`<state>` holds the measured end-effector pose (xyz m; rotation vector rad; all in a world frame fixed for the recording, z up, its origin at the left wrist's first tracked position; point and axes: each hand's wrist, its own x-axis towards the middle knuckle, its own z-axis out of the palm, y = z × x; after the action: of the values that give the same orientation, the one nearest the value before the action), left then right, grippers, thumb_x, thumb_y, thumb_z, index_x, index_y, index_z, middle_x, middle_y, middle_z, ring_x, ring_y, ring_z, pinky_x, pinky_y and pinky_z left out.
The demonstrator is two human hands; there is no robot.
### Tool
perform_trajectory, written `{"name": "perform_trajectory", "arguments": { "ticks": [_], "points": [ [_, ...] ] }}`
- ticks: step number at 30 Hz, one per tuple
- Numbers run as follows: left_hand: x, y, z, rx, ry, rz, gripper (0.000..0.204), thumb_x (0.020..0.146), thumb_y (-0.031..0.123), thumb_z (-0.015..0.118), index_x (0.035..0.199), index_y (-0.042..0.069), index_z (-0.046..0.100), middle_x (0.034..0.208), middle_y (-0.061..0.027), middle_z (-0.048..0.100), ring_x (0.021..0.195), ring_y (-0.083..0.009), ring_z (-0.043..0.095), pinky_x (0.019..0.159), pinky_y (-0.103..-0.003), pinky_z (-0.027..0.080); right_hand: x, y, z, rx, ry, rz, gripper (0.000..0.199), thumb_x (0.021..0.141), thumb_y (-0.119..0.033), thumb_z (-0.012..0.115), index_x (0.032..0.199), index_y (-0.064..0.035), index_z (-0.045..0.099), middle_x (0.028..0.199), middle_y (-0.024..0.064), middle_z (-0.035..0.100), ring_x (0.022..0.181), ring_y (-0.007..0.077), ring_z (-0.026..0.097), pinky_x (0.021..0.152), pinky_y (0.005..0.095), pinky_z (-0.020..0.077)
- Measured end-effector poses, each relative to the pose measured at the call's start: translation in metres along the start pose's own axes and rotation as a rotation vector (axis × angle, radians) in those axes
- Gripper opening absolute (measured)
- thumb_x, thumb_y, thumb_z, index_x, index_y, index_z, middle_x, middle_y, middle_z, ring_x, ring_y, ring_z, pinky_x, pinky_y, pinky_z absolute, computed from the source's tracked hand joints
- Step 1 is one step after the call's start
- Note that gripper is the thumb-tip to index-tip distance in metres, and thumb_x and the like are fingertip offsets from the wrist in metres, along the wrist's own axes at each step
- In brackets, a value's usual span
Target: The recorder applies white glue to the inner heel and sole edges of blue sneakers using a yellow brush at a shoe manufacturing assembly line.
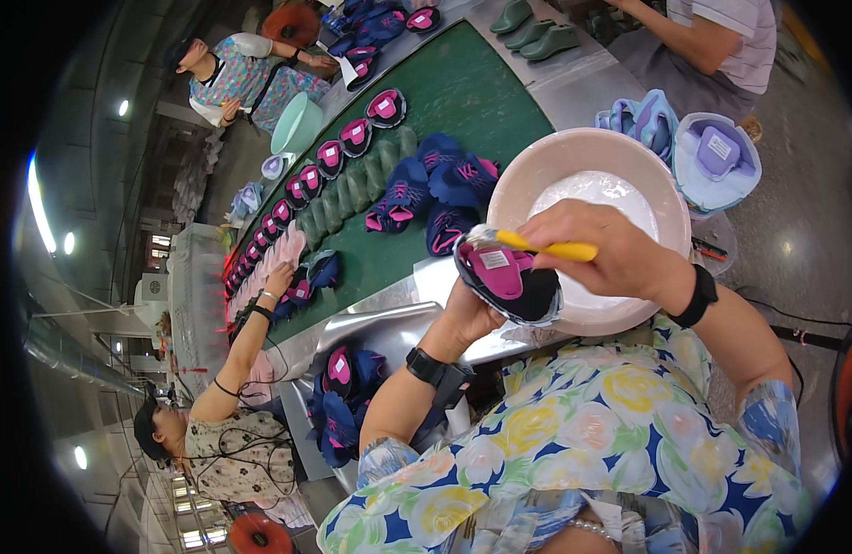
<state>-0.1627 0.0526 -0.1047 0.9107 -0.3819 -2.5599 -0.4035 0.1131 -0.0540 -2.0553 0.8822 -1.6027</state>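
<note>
Head view shows, at the far left, a co-worker's hand (280, 277) reaching to a row of pink insoles (301, 185) on the green belt (481, 83). Blue shoe uppers (426, 194) lie heaped on the belt near its metal edge, so little free room remains there. The left hand (467, 319) holds a dark shoe piece with pink insole (509, 277) from below, fingers clamped on it, tilted up probably so the inside faces the brush. The right hand (601, 249) has fingers closed on a yellow brush handle (546, 247) lying across the piece. Behind stands a pale basin (537, 166) of white liquid, touching the piece, likely kept close for dipping. Right of it sits a round tub (717, 157).
</note>
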Motion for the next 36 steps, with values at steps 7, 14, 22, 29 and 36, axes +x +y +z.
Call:
{"name": "perform_trajectory", "arguments": {
  "ticks": [7, 14, 22, 29, 36],
  "points": [
    [-0.005, 0.003, -0.009, -0.161, -0.034, -0.081, 0.055, 0.102, 0.051, 0.042, 0.131, 0.006, 0.053, 0.111, -0.0158, 0.069, 0.079, -0.0232, 0.075, 0.055, -0.024, 0.064, 0.015, 0.012, 0.01, -0.099, -0.064, 0.004, 0.02, 0.089, -0.013, 0.07, 0.105, -0.0045, 0.063, 0.103, 0.0118, 0.068, 0.095, 0.0319, 0.065, 0.083, 0.0392, 0.0535],
    [-0.011, 0.0, -0.007, -0.219, -0.1, -0.069, 0.052, 0.103, 0.048, 0.042, 0.131, 0.006, 0.055, 0.107, -0.0127, 0.071, 0.07, -0.0225, 0.074, 0.05, -0.024, 0.062, 0.021, 0.011, 0.008, -0.16, -0.107, -0.007, 0.019, 0.089, -0.014, 0.069, 0.104, -0.0041, 0.063, 0.103, 0.0136, 0.067, 0.093, 0.0331, 0.065, 0.08, 0.0392, 0.053],
    [-0.012, -0.001, 0.011, 0.019, 0.038, 0.178, 0.048, 0.104, 0.043, 0.042, 0.133, 0.007, 0.053, 0.128, -0.0141, 0.062, 0.108, -0.0234, 0.067, 0.093, -0.036, 0.058, 0.029, 0.024, 0.001, -0.137, -0.126, 0.294, 0.02, 0.089, -0.018, 0.07, 0.098, -0.0004, 0.064, 0.086, 0.0174, 0.069, 0.075, 0.0334, 0.067, 0.068, 0.0366, 0.0521],
    [-0.014, 0.009, -0.01, 0.326, 0.012, 0.37, 0.044, 0.101, 0.033, 0.053, 0.137, 0.008, 0.051, 0.132, -0.0092, 0.061, 0.117, -0.0225, 0.062, 0.101, -0.039, 0.052, 0.035, 0.021, -0.017, -0.155, -0.224, 0.494, 0.023, 0.089, -0.019, 0.07, 0.098, 0.0016, 0.067, 0.084, 0.0174, 0.068, 0.072, 0.0304, 0.066, 0.066, 0.0346, 0.051],
    [-0.014, 0.027, -0.015, 0.348, -0.017, 0.378, 0.047, 0.101, 0.03, 0.054, 0.141, 0.008, 0.048, 0.134, -0.0122, 0.06, 0.117, -0.0241, 0.063, 0.1, -0.04, 0.053, 0.021, 0.017, -0.001, -0.213, -0.127, -0.015, 0.023, 0.079, 0.001, 0.069, 0.1, -0.0057, 0.064, 0.098, 0.0115, 0.067, 0.093, 0.0317, 0.064, 0.08, 0.0399, 0.0512]
  ]
}}
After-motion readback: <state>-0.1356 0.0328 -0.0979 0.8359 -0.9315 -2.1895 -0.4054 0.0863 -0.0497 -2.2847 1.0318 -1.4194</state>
